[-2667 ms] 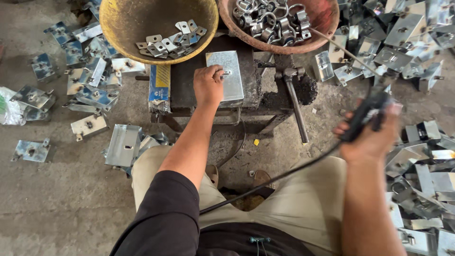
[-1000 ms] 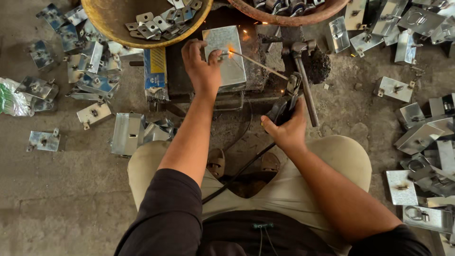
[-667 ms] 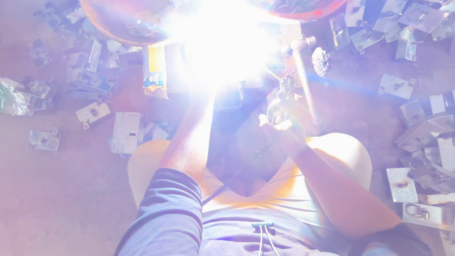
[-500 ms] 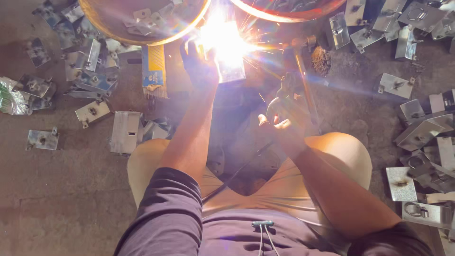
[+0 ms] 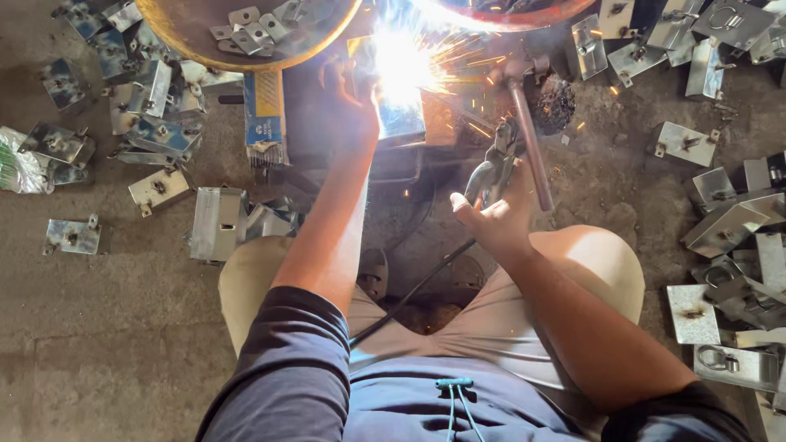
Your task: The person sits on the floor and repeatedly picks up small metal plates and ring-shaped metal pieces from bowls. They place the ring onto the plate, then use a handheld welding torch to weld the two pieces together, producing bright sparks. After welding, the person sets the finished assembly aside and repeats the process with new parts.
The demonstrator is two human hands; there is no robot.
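While sparks burst over the metal plate on the low block, the left hand presses flat on it and the right hand grips the electrode holder above a concrete floor strewn with steel brackets.

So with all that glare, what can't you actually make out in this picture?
All in the head view:
- The weld spot on the metal plate: washed out by the arc's glare.
- The left hand: fingertips lost in that glare.
- The yellow bowl and red bowl: cut off by the top edge.
- The electrode holder in the right hand: its rod tip vanishes in sparks.
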